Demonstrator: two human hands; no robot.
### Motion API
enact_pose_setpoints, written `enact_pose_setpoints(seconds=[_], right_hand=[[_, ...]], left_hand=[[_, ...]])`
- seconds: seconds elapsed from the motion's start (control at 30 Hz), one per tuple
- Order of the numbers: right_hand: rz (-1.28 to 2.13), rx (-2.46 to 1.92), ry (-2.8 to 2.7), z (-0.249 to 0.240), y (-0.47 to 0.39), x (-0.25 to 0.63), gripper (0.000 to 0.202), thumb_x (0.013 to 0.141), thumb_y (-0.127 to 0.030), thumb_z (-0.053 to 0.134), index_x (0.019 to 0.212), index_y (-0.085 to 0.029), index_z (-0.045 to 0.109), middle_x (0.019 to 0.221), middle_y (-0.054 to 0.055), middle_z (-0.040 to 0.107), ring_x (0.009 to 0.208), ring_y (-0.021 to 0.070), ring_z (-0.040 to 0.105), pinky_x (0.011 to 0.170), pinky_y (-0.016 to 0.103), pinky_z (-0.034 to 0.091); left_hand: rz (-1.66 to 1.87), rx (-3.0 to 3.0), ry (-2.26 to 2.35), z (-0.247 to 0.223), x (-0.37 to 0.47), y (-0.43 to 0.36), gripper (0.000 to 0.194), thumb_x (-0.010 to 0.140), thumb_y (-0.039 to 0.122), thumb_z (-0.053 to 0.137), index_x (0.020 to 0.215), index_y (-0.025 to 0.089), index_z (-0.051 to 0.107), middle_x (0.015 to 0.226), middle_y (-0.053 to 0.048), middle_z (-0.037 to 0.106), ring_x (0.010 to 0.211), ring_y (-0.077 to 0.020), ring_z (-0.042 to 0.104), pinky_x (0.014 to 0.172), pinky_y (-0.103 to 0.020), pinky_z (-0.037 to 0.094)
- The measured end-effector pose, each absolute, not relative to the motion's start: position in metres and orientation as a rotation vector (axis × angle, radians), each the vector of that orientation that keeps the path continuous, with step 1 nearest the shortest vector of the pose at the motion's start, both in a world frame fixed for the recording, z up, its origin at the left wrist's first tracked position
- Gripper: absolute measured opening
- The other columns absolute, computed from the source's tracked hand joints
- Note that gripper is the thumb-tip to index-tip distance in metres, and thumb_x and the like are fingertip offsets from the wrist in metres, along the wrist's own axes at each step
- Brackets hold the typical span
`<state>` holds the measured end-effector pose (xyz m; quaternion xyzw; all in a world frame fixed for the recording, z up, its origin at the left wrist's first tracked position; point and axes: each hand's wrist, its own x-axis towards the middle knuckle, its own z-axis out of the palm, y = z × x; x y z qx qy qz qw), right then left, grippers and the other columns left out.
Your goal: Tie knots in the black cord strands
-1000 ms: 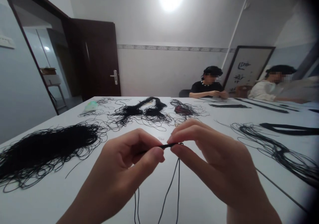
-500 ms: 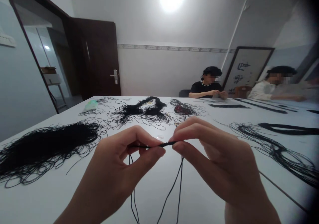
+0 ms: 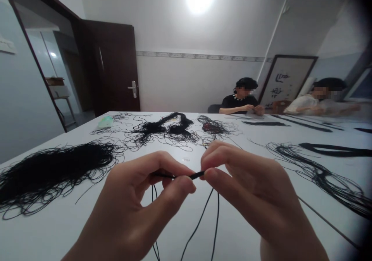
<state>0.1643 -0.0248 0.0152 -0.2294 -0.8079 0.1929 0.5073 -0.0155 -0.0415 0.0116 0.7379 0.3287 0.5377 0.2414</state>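
Note:
Between my two hands a short knotted black cord (image 3: pixel 198 175) is stretched roughly level above the white table. My left hand (image 3: pixel 145 199) pinches its left part between thumb and forefinger. The right end is pinched by the thumb and fingers of my right hand (image 3: pixel 250 191). Loose strands hang from it below both hands and run out of the bottom of the view. A small clear piece (image 3: pixel 186 159) lies on the table just beyond my fingertips; its kind is too small to tell.
Left lies a big heap of black cord (image 3: pixel 58 168). Farther back are a tangled cord bundle (image 3: pixel 174 127), a pile with some red (image 3: pixel 213 126) and a pale green item (image 3: pixel 105 122). Cord hanks (image 3: pixel 322 172) lie right. Two people sit at the far right side.
Both hands have dipped slightly, and the knotted cord now tilts up toward the right. My left thumb has shifted, and the strands under my right hand hang farther apart.

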Motion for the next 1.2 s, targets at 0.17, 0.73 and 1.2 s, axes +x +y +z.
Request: enact_pose_setpoints(seconds=[0.17, 0.73, 1.2], right_hand=[[0.426, -0.583, -1.941, 0.0150, -0.0250, 0.1650, 0.012, 0.089, -0.019, 0.054, 0.077, -0.021, 0.055, 0.070, -0.004, 0.052, 0.065, 0.0069, 0.048, 0.057, 0.022, 0.040], [0.416, -0.596, -1.942, 0.0135, -0.0251, 0.1657, 0.012, 0.089, -0.020, 0.054, 0.077, -0.019, 0.055, 0.071, -0.003, 0.054, 0.065, 0.0075, 0.049, 0.057, 0.023, 0.041], [0.421, -0.604, -1.968, 0.0135, -0.0254, 0.1655, 0.011, 0.088, -0.020, 0.055, 0.077, -0.020, 0.055, 0.072, -0.004, 0.054, 0.067, 0.0064, 0.051, 0.056, 0.021, 0.041]], left_hand=[[1.480, 1.994, 0.910, 0.0121, -0.0149, -0.0371, 0.009, 0.081, 0.028, 0.064, 0.073, 0.031, 0.067, 0.066, 0.008, 0.066, 0.061, -0.0084, 0.062, 0.056, -0.012, 0.052], [1.536, 1.994, 0.975, 0.0110, -0.0123, -0.0349, 0.010, 0.074, 0.024, 0.068, 0.071, 0.033, 0.068, 0.063, 0.009, 0.065, 0.054, -0.0086, 0.057, 0.049, -0.015, 0.047], [1.530, 1.981, 0.972, 0.0124, -0.0083, -0.0336, 0.011, 0.072, 0.018, 0.064, 0.066, 0.027, 0.065, 0.060, 0.007, 0.062, 0.053, -0.0082, 0.055, 0.048, -0.015, 0.045]])
